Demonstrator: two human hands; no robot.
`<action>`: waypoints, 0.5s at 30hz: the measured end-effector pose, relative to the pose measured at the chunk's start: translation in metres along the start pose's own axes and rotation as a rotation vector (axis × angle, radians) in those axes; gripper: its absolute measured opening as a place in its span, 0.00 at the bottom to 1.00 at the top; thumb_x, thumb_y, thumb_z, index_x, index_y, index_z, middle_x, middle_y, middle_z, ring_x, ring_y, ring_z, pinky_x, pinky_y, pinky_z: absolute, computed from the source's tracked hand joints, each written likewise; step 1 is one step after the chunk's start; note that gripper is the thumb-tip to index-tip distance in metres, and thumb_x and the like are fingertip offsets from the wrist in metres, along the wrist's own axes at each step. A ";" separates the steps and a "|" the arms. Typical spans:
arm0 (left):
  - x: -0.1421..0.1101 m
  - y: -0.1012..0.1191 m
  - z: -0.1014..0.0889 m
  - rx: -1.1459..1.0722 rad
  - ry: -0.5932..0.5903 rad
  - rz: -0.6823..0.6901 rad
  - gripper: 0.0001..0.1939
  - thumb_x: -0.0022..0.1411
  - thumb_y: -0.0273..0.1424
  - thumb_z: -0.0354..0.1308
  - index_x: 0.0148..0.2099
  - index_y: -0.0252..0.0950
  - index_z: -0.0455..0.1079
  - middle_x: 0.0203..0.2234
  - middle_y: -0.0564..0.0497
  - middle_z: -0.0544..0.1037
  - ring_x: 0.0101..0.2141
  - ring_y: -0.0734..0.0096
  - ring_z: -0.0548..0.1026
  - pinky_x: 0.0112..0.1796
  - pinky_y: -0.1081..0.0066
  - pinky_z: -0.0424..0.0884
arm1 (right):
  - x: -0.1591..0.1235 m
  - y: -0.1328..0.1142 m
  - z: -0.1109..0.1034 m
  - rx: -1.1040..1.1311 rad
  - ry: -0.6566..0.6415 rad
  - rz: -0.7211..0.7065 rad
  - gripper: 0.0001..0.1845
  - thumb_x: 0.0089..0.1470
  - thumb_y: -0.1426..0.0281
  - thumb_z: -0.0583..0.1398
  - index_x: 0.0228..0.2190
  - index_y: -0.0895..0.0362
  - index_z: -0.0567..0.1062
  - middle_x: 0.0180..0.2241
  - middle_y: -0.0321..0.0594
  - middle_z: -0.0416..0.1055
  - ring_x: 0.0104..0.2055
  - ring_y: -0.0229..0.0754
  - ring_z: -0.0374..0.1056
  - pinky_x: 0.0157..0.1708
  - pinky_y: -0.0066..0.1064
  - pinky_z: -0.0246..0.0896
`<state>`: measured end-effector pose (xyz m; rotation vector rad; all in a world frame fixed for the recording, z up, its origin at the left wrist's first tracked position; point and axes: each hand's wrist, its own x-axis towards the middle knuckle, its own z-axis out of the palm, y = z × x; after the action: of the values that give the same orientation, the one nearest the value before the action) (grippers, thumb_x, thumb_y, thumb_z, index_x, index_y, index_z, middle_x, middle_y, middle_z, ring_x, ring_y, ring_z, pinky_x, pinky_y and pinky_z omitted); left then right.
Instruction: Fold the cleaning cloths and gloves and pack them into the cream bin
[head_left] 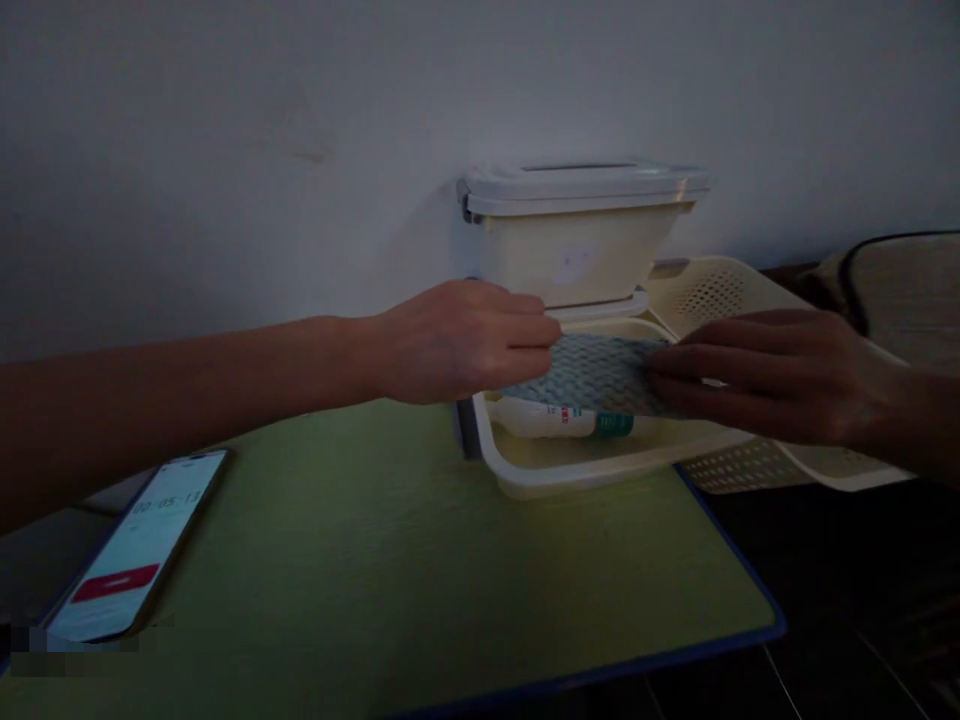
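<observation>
Between my two hands a piece of grey-blue fabric with a knit-like texture (600,372) is stretched out. My left hand (472,342) is closed on its left end, knuckles facing up. At the other end, my right hand (772,370) pinches it between thumb and fingers. The fabric is held above an open cream plastic bin (540,482). Inside the bin a white bottle with a green band (562,418) lies on its side, partly covered from view by the fabric.
A cream box with a grey lid (577,250) stands behind the bin, against the wall. To the right is a perforated cream basket (731,467). A phone showing a timer (142,545) lies on the green, blue-edged table (420,580). A beige padded item (911,290) sits far right.
</observation>
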<state>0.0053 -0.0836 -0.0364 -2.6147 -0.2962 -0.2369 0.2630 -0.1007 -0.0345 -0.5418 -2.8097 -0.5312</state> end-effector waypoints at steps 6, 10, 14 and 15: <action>0.017 -0.005 0.033 -0.290 -0.097 0.001 0.13 0.60 0.19 0.45 0.29 0.36 0.67 0.26 0.50 0.72 0.28 0.71 0.68 0.29 0.72 0.62 | -0.008 0.025 0.035 -0.129 0.029 -0.360 0.27 0.63 0.76 0.39 0.25 0.54 0.72 0.23 0.37 0.69 0.26 0.38 0.61 0.28 0.32 0.55; 0.023 -0.008 0.053 -0.489 -0.160 -0.008 0.13 0.58 0.17 0.46 0.28 0.36 0.67 0.27 0.51 0.73 0.28 0.72 0.69 0.28 0.73 0.61 | -0.007 0.031 0.051 0.038 -0.099 -0.329 0.24 0.63 0.76 0.40 0.28 0.54 0.72 0.25 0.38 0.68 0.27 0.40 0.60 0.28 0.33 0.55; 0.026 -0.009 0.060 -0.668 -0.321 -0.077 0.15 0.52 0.13 0.47 0.27 0.36 0.69 0.27 0.53 0.73 0.27 0.76 0.70 0.26 0.76 0.61 | -0.005 0.032 0.065 0.245 -0.168 -0.281 0.22 0.62 0.76 0.42 0.29 0.56 0.72 0.28 0.40 0.70 0.28 0.40 0.61 0.28 0.33 0.57; 0.026 -0.009 0.062 -0.699 -0.348 -0.084 0.15 0.50 0.12 0.48 0.27 0.36 0.69 0.28 0.53 0.74 0.27 0.76 0.70 0.26 0.76 0.60 | -0.005 0.032 0.069 0.295 -0.181 -0.266 0.21 0.62 0.76 0.43 0.29 0.56 0.72 0.29 0.41 0.70 0.29 0.41 0.63 0.29 0.32 0.58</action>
<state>0.0351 -0.0408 -0.0801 -3.3406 -0.5182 0.1204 0.2695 -0.0477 -0.0891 -0.1643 -3.0760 -0.1092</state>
